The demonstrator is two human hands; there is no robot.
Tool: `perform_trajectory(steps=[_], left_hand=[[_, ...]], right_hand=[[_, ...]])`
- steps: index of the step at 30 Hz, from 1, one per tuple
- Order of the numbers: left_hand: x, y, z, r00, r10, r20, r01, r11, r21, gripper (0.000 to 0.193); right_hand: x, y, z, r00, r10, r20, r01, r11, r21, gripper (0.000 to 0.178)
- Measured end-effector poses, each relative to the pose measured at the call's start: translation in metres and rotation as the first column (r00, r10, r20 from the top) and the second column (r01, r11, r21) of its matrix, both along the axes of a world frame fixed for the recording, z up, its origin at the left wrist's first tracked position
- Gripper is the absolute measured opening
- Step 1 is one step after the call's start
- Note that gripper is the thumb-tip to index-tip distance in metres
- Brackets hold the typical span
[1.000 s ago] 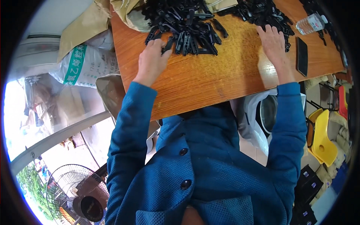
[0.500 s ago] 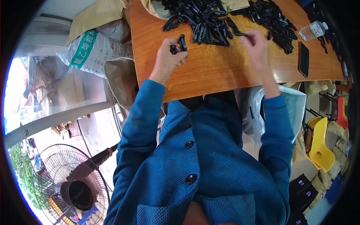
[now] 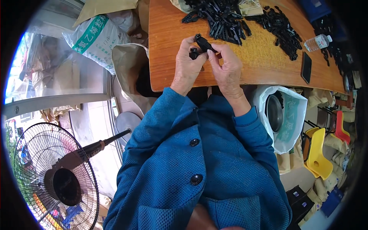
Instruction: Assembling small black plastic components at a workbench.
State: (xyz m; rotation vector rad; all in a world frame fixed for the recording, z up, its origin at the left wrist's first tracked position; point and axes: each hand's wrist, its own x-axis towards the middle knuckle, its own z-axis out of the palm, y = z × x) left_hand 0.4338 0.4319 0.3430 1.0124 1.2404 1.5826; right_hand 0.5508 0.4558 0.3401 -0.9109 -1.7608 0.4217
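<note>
Over the near part of the wooden table (image 3: pixel 165 57), my two hands meet at a small black plastic part (image 3: pixel 204 43). My left hand (image 3: pixel 188 63) is closed around black parts, one standing up past its fingers and a second bit (image 3: pixel 194 53) showing by the thumb. My right hand (image 3: pixel 228 71) pinches the lower end of the upright part between thumb and fingers; whether it holds a separate piece there is hidden. Beyond the hands lies a heap of black plastic parts (image 3: pixel 226 25), with a second heap (image 3: pixel 281 30) to its right.
A clear bottle (image 3: pixel 318 42) and a black phone (image 3: pixel 306 67) lie at the table's right. Below the edge hangs a white bag (image 3: pixel 293 122) holding a round metal bowl (image 3: pixel 273 113). Sacks (image 3: pixel 103 36), an open paper bag (image 3: pixel 126 69) and a fan (image 3: pixel 57 184) stand left.
My right hand has come from the heaps to my left hand, and both now touch the black part. The view has shifted, so the table sits farther right.
</note>
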Motion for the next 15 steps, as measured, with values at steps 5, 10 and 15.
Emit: perform_trajectory(steps=[5,10,15], left_hand=[[-0.003,-0.011,0.011,0.948,-0.082,0.306,0.115,0.989,-0.090,0.024],[-0.011,-0.010,-0.001,0.970,0.013,0.242,0.029,0.985,-0.167,0.026],[-0.032,-0.014,-0.006,0.956,0.036,0.290,0.002,0.991,-0.130,0.025]], right_hand=[[0.004,0.000,0.002,0.996,0.006,0.086,-0.020,0.986,0.167,0.019],[-0.006,-0.009,0.000,0.983,0.011,0.184,-0.043,0.984,0.174,0.022],[-0.024,-0.009,-0.004,0.982,0.172,-0.073,-0.181,0.974,-0.135,0.021]])
